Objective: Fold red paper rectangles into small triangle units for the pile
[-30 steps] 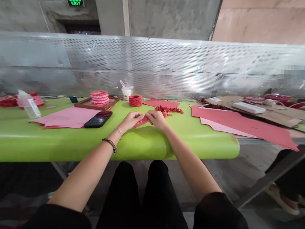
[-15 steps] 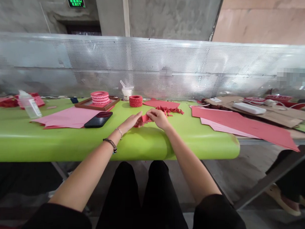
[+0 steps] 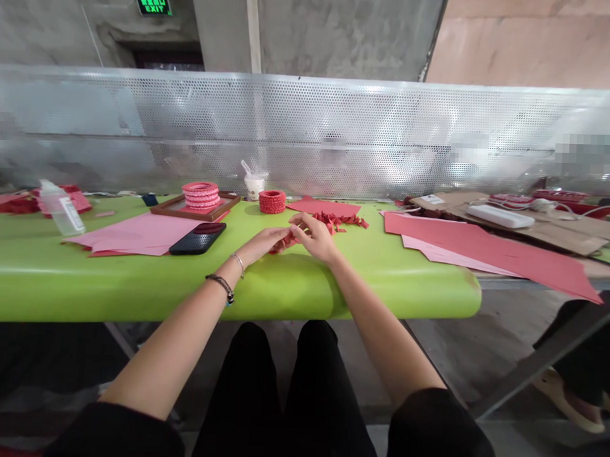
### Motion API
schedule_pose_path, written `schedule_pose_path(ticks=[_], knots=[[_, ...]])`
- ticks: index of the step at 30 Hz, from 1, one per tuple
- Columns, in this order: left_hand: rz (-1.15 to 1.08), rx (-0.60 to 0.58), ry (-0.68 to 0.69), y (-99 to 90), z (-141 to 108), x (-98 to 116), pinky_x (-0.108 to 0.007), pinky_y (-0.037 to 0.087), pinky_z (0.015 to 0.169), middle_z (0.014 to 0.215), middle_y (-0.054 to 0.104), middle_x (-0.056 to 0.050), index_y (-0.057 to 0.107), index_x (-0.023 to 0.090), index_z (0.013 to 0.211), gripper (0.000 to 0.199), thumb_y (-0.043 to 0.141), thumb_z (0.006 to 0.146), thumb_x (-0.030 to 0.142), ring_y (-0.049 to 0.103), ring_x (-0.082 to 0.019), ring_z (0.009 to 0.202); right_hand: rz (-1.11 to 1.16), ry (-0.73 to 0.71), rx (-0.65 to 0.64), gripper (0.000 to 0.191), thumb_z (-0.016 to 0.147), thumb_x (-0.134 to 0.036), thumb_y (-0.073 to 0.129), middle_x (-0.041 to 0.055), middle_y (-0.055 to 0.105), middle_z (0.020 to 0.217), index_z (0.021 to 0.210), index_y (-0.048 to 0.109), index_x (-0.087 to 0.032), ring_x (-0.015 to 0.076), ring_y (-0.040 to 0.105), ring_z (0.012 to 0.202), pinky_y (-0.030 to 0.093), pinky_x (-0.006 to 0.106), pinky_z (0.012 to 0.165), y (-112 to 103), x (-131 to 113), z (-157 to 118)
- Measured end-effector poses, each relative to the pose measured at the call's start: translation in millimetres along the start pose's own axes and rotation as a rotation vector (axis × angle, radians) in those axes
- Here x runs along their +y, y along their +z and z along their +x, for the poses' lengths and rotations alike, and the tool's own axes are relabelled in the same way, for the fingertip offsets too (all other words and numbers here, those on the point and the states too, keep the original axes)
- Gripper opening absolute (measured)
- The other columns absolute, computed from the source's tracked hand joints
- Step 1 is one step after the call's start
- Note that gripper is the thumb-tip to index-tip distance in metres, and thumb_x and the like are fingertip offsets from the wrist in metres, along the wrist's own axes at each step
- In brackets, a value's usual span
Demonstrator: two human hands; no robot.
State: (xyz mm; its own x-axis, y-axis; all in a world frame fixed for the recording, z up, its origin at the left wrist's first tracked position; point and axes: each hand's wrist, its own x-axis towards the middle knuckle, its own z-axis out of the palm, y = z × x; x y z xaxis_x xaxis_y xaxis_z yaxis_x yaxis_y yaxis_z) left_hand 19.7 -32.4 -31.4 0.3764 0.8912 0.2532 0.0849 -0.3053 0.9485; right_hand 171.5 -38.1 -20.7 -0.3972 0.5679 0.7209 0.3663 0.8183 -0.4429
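Over the front of the green tabletop my two hands meet around a small folded piece of red paper, mostly covered by the fingers. My left hand is closed on it from the left, fingertips pointing right. My right hand arches over from the right, its thumb and curled fingers against the same paper; the exact grip is hidden. Just behind the right hand lies a heap of small folded red paper pieces. A round coil of red folded paper stands behind the left hand.
Left of my hands are a black phone, pink sheets, a pink-and-white ring stack on a brown framed tray, and a clear bottle. A cup stands behind. Red sheets overhang the right edge.
The red paper showed as a flat piece between my fingertips before; now the fingers cover most of it. My right fingers have lifted and arched over it.
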Motion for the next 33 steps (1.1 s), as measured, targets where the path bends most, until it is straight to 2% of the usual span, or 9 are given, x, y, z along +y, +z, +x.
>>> schedule_pose_path(ticks=[4, 7, 14, 20, 22, 25, 29, 33], knots=[[-0.021, 0.011, 0.011, -0.9, 0.4, -0.6, -0.020, 0.026, 0.040, 0.049, 0.047, 0.003, 0.051, 0.014, 0.060, 0.040, 0.058, 0.062, 0.053, 0.038, -0.006, 0.039, -0.011, -0.025, -0.045, 0.028, 0.078, -0.027, 0.046, 0.0097, 0.054, 0.099, 0.102, 0.044, -0.013, 0.0108, 0.054, 0.068, 0.046, 0.025, 0.061, 1.9, 1.8, -2.6], [-0.032, 0.007, 0.003, -0.8, -0.4, -0.2, -0.020, 0.029, 0.042, 0.048, 0.047, 0.004, 0.053, 0.014, 0.063, 0.039, 0.060, 0.061, 0.052, 0.043, -0.007, 0.041, -0.045, -0.034, -0.079, 0.045, 0.069, -0.033, 0.059, 0.0116, 0.053, 0.102, 0.105, 0.043, -0.013, 0.0130, 0.053, 0.069, 0.046, 0.028, 0.062, 3.1, 2.8, -4.0], [-0.053, 0.035, -0.024, -0.3, -1.6, 1.6, -0.019, 0.031, 0.042, 0.053, 0.055, 0.001, 0.055, 0.012, 0.067, 0.040, 0.063, 0.059, 0.051, 0.052, -0.009, 0.045, -0.086, -0.035, -0.075, 0.025, 0.074, -0.020, 0.049, 0.0086, 0.057, 0.088, 0.097, 0.050, -0.011, 0.0148, 0.054, 0.074, 0.044, 0.029, 0.066, 1.9, -0.9, -3.6], [-0.109, 0.062, -0.019, -0.4, 0.0, 0.8, -0.019, 0.035, 0.045, 0.055, 0.055, 0.001, 0.057, 0.012, 0.069, 0.032, 0.064, 0.064, 0.042, 0.048, -0.007, 0.045, -0.018, -0.008, -0.009, 0.036, 0.077, -0.015, 0.041, 0.0094, 0.057, 0.093, 0.113, 0.038, -0.012, 0.0119, 0.056, 0.066, 0.046, 0.024, 0.058, 2.1, 1.6, -3.4], [-0.125, 0.071, -0.020, -0.1, -0.1, 1.6, -0.019, 0.036, 0.046, 0.056, 0.054, 0.002, 0.057, 0.011, 0.070, 0.026, 0.063, 0.068, 0.036, 0.048, -0.006, 0.046, 0.009, -0.011, 0.020, 0.027, 0.079, -0.016, 0.040, 0.0080, 0.058, 0.091, 0.106, 0.042, -0.014, 0.0111, 0.056, 0.066, 0.047, 0.024, 0.059, 1.8, 2.7, -2.8], [-0.149, 0.092, -0.010, -0.1, -0.3, 2.6, -0.019, 0.039, 0.046, 0.059, 0.052, 0.003, 0.055, 0.011, 0.073, 0.017, 0.056, 0.077, 0.027, 0.047, -0.006, 0.047, 0.042, -0.032, 0.051, 0.014, 0.077, -0.012, 0.042, 0.0049, 0.059, 0.084, 0.086, 0.051, -0.016, 0.0115, 0.057, 0.071, 0.047, 0.025, 0.066, 0.9, 4.3, -1.3], [-0.169, 0.110, 0.019, -0.9, -0.3, 2.6, -0.021, 0.043, 0.048, 0.066, 0.052, 0.002, 0.053, 0.010, 0.079, 0.017, 0.047, 0.083, 0.025, 0.049, -0.007, 0.052, 0.084, -0.064, 0.070, 0.013, 0.072, -0.007, 0.047, 0.0049, 0.060, 0.086, 0.075, 0.056, -0.016, 0.0135, 0.057, 0.083, 0.047, 0.026, 0.073, -0.1, 6.1, 0.0], [-0.152, 0.116, 0.034, -1.8, -0.2, 1.3, -0.020, 0.042, 0.047, 0.063, 0.051, 0.003, 0.053, 0.010, 0.076, 0.015, 0.048, 0.082, 0.023, 0.047, -0.006, 0.050, 0.114, -0.059, 0.071, 0.012, 0.071, -0.008, 0.051, 0.0052, 0.062, 0.087, 0.073, 0.060, -0.016, 0.0138, 0.057, 0.083, 0.046, 0.027, 0.075, -0.1, 6.3, -0.1]])
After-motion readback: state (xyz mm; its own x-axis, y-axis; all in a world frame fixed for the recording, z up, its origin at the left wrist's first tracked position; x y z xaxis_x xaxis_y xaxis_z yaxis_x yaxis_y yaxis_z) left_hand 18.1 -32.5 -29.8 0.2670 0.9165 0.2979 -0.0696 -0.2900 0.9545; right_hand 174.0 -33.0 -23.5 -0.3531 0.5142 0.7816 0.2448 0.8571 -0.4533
